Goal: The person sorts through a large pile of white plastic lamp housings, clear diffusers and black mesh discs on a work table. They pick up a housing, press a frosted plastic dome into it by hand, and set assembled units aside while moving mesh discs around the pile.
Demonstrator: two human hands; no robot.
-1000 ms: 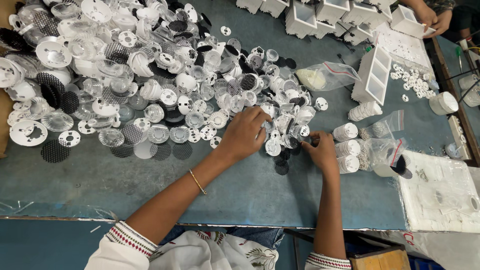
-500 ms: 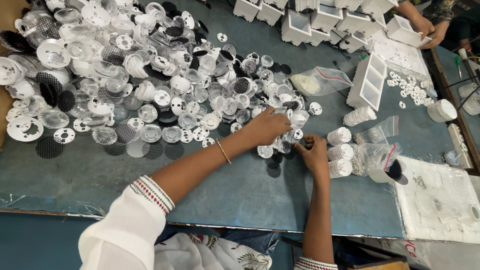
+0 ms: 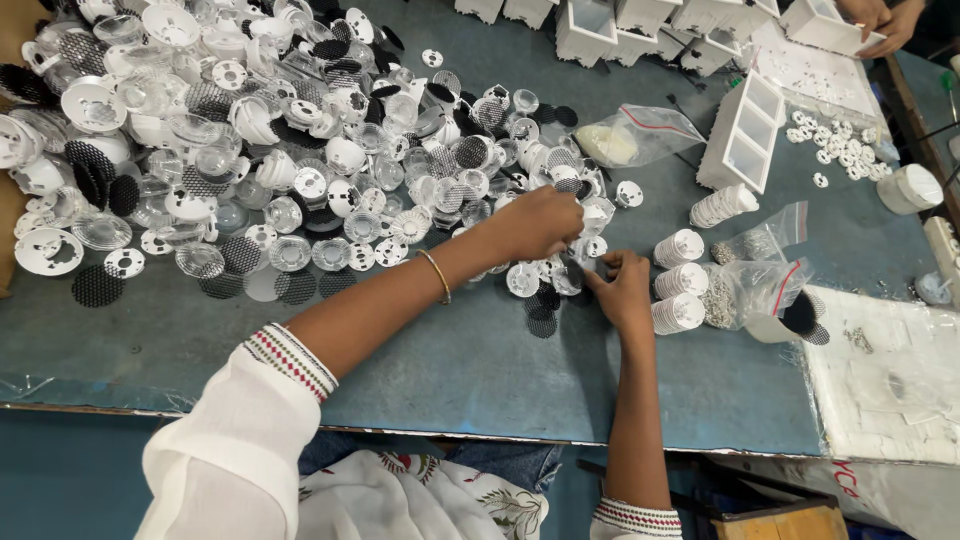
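A large heap of small round plastic parts, white, clear and black mesh, covers the left and middle of the blue-grey table. My left hand rests on the right edge of the heap, fingers curled down over white round pieces. My right hand lies just beside it on the table, fingertips pinching a small part next to black mesh discs. What sits under the fingers is hidden. Three stacks of white ribbed discs stand right of my right hand.
Clear bags with small parts lie at the right, one beside the stacks. White square housings stand at the back right with loose white rings. Another person's hands work at the top right corner. White foam lies at the right.
The view has shifted as my head moved. My left arm has stretched further across toward the heap's right edge; my right hand stays at the same spot beside the stacks.
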